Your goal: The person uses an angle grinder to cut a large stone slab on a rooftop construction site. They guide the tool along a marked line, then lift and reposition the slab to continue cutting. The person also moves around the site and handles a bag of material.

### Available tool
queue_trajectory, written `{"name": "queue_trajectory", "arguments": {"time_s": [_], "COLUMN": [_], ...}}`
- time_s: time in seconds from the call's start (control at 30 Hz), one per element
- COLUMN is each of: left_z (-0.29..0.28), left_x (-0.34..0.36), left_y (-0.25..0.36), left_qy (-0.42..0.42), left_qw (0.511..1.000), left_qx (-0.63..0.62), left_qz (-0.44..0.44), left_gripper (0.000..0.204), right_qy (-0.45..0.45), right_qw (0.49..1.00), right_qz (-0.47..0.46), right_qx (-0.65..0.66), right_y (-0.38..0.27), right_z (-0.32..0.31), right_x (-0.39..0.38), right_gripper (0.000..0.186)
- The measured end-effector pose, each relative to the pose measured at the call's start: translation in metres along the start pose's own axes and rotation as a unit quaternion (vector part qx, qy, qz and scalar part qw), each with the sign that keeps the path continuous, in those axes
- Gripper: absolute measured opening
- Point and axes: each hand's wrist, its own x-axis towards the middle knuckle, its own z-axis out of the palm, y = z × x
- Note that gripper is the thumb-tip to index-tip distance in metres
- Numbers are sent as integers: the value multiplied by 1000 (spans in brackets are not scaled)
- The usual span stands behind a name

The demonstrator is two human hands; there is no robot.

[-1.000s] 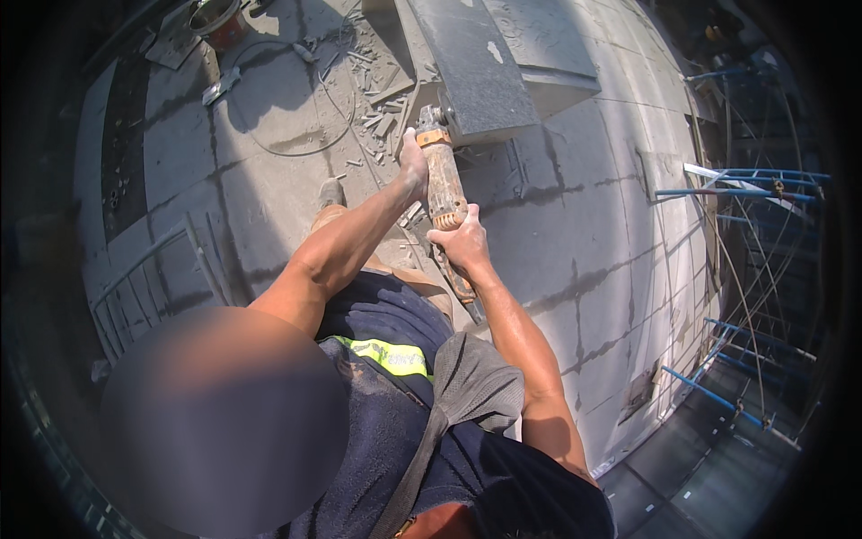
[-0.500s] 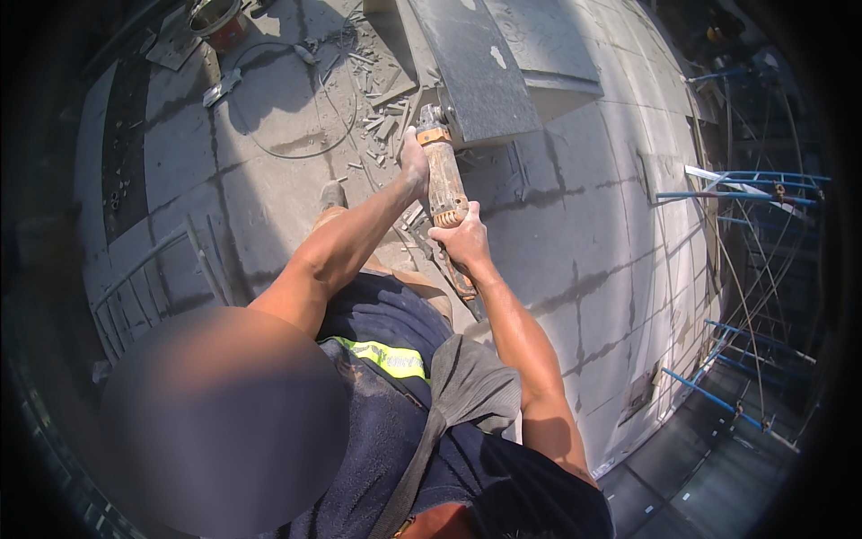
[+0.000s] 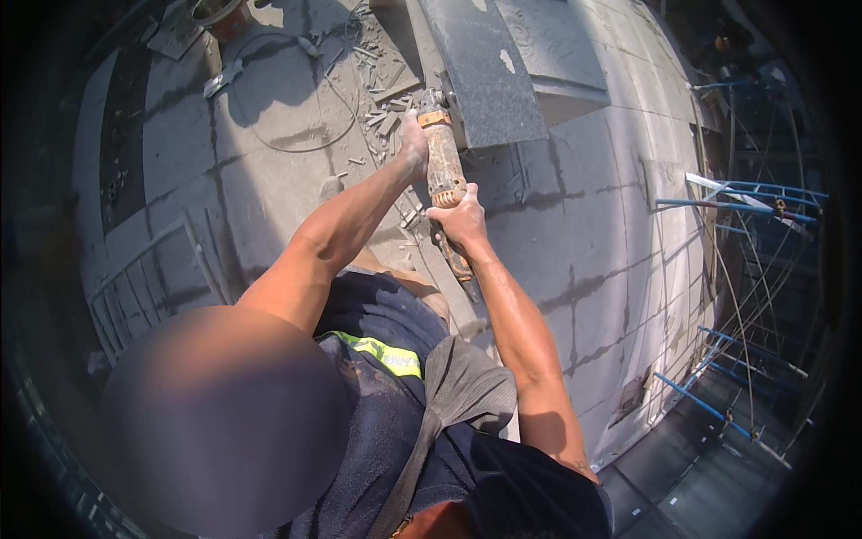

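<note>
An orange and grey angle grinder (image 3: 443, 160), coated in dust, is held out in front of me with both hands. My left hand (image 3: 413, 142) is closed around its front part, just behind the orange collar and head. My right hand (image 3: 461, 221) grips the rear of its body, the fingers wrapped round it. The grinder's head lies against the left long edge of a dark grey stone slab (image 3: 492, 81). I cannot make out the disc between head and slab. White dust covers my fingers.
Grey offcut strips (image 3: 384, 121) and rubble litter the floor left of the slab. A cable (image 3: 289, 151) loops across the paving, with a bucket (image 3: 224, 20) farther back. A metal frame (image 3: 148, 269) stands at left; blue scaffold bars (image 3: 736, 205) line the right side.
The grinder and both hands have moved a little away from me along the slab's left edge. The view has shifted slightly. My grip looks the same.
</note>
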Motion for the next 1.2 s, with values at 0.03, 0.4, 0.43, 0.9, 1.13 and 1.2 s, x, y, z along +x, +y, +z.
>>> {"name": "queue_trajectory", "arguments": {"time_s": [0.03, 0.4, 0.43, 0.9, 1.13, 1.2], "left_z": [-1, 0, 1, -1, 0, -1], "left_x": [-1, -24, -26, -16, 2, 3], "left_y": [-1, -26, -28, -16, -1, -1], "left_qy": [-1, 27, 32, 15, -3, -15], "left_qw": [1000, 999, 999, 1000, 1000, 1000], "left_qx": [0, 11, 9, 7, -3, -4], "left_qz": [-3, 14, 10, 3, 0, -10], "left_gripper": [63, 61, 61, 63, 65, 65], "right_qy": [-1, -18, -13, -8, -2, -7], "right_qw": [1000, 999, 999, 999, 999, 999], "right_qz": [-3, 28, 19, 2, -5, 3], "right_qx": [-2, -22, -24, -43, -36, -32], "right_y": [1, 8, 9, -12, -20, -23], "right_z": [0, -14, -15, -16, -13, -15], "right_x": [-3, -36, -39, -33, -13, -14], "right_gripper": [61, 69, 69, 68, 69, 69]}}
